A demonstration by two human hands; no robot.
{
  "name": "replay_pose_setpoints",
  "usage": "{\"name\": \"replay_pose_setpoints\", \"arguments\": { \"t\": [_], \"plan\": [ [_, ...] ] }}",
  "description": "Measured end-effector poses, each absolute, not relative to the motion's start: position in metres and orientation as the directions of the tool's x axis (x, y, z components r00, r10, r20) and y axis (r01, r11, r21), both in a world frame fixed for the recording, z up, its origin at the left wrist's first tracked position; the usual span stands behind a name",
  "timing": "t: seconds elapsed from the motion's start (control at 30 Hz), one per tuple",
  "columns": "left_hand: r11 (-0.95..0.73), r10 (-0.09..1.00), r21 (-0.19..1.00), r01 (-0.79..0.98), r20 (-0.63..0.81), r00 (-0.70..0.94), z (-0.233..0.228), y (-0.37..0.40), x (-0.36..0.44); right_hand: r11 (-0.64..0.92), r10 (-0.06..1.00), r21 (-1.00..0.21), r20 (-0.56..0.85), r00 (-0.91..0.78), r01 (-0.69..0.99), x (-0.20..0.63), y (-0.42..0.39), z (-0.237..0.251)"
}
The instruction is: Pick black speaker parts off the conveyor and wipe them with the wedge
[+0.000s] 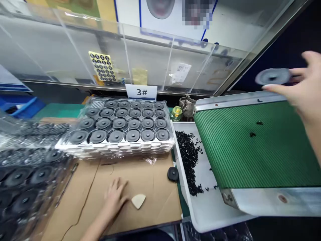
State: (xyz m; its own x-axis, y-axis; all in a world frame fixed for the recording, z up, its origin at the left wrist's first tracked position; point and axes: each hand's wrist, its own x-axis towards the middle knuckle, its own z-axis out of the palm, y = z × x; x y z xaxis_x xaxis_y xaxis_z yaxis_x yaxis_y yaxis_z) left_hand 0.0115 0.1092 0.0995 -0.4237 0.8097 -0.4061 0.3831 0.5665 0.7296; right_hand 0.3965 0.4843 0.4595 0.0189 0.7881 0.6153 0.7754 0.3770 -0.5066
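Observation:
My right hand (304, 85), raised at the upper right beyond the green belt, pinches a grey round disc (273, 77) with a dark centre; motion blurs it a little. Low over the brown cardboard (140, 170) is my left hand (116, 195), fingers apart and nothing seen in it. Just right of its fingers lies a small cream rounded-triangle piece (138, 201). A single black round part (173, 174) rests at the cardboard's right edge. Behind it, a stack of clear plastic trays (115, 147) carries rows of dark grey discs (132, 135).
A conveyor with a green ribbed belt (255, 147) fills the right side, with small black pieces on it. Beside it, a white bin (205, 211) holds a heap of small black pieces (188, 160). More disc-filled trays (25, 187) stand left. A "3#" sign (141, 92) stands behind.

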Motion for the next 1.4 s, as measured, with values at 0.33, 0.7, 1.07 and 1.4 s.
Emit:
{"name": "replay_pose_setpoints", "arguments": {
  "t": [0.33, 0.7, 1.07, 1.4],
  "plan": [
    [0.009, 0.999, 0.765, -0.644, 0.015, 0.032, 0.225, 0.055, 0.055, 0.466, 0.758, -0.845, 0.229, -0.611, 0.261, 0.241, 0.132, 0.288],
    [-0.165, 0.949, 0.847, -0.505, -0.003, -0.316, 0.198, -0.032, 0.037, 0.197, 0.779, -0.970, 0.066, -0.624, 0.143, 0.183, 0.042, 0.225],
    [-0.134, 0.936, 0.819, -0.557, -0.080, -0.343, 0.186, -0.041, 0.044, 0.225, 0.775, -0.961, 0.077, -0.628, 0.159, 0.184, 0.032, 0.219],
    [-0.017, 0.919, 0.840, -0.542, -0.201, -0.340, 0.185, -0.044, 0.049, 0.163, 0.784, -0.971, 0.020, -0.621, 0.175, 0.190, 0.031, 0.211]
  ]
}}
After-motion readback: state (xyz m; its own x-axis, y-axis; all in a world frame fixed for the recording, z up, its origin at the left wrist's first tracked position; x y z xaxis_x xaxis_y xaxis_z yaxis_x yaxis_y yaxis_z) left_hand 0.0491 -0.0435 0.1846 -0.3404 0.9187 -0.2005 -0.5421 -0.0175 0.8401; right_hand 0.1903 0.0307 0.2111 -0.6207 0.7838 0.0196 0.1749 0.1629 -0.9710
